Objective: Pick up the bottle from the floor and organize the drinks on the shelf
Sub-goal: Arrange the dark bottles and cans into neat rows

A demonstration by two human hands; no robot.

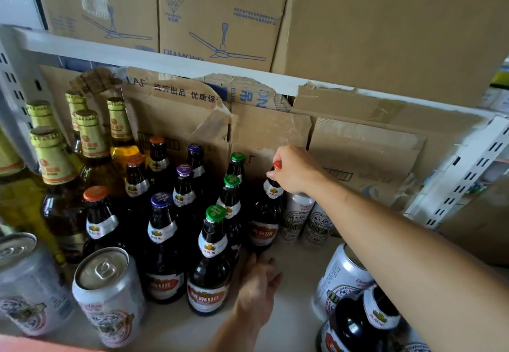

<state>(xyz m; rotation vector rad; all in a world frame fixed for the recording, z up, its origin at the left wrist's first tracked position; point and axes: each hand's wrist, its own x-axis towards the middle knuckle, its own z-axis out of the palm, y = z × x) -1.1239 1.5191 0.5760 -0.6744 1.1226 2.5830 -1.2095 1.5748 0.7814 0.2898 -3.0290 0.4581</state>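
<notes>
Head view: the right hand (296, 171) curls round the neck of a dark bottle (264, 225), just under its red cap. The bottle stands upright on the shelf (297, 258), long axis vertical, cap up, label facing the camera. The left hand (257, 288) lies palm down on the shelf with fingers straight, holding nothing, its tips at the bottle's foot; I cannot tell whether they touch.

Just left of the bottle stand 3 green-cap bottles (213, 263) in a file, then purple-cap bottles (162, 241), orange-cap bottles (99, 222) and, farthest left, taller gold-foil bottles (55, 172). Just right of it, 2 cans (296, 214) stand at the back. 2 more cans (107, 291) stand at the front left. At the front right a tilted can (338, 277) sits beside another dark bottle (363, 321).

Torn cardboard boxes (275, 137) line the back; their contents are hidden. Closed fan boxes (220, 7) sit on the shelf above.
</notes>
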